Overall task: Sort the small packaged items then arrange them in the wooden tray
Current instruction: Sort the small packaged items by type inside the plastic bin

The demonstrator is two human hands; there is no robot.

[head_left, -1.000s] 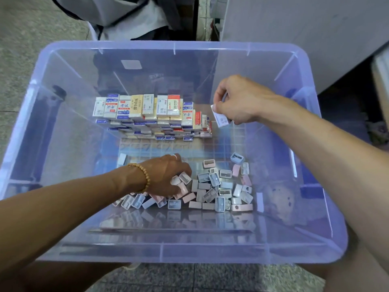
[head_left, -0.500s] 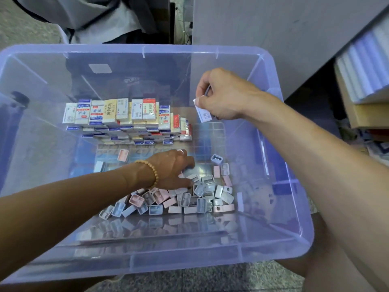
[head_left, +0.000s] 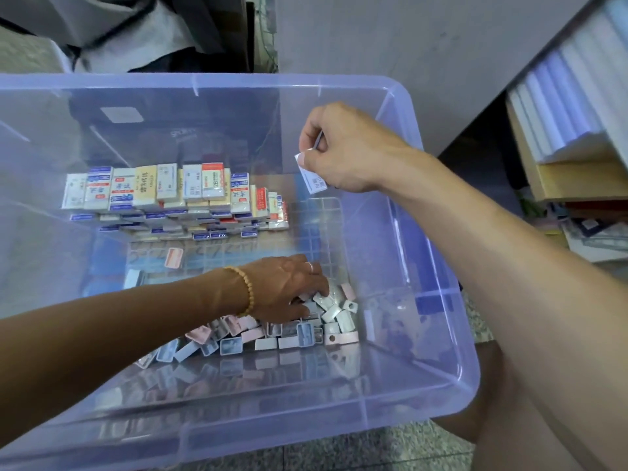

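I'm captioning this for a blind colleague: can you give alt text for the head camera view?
A person's left hand reaches into a pile of small pastel cases in a clear plastic bin, while the right hand pinches a small white packet above it. Rows of small printed boxes are stacked at the bin's far side.

The left hand (head_left: 289, 287) hides its fingers among small blurred packets (head_left: 272, 334).

A stockroom or shop: shelved paper stacks (head_left: 564, 107) (speckled stone floor (head_left: 373, 450)).
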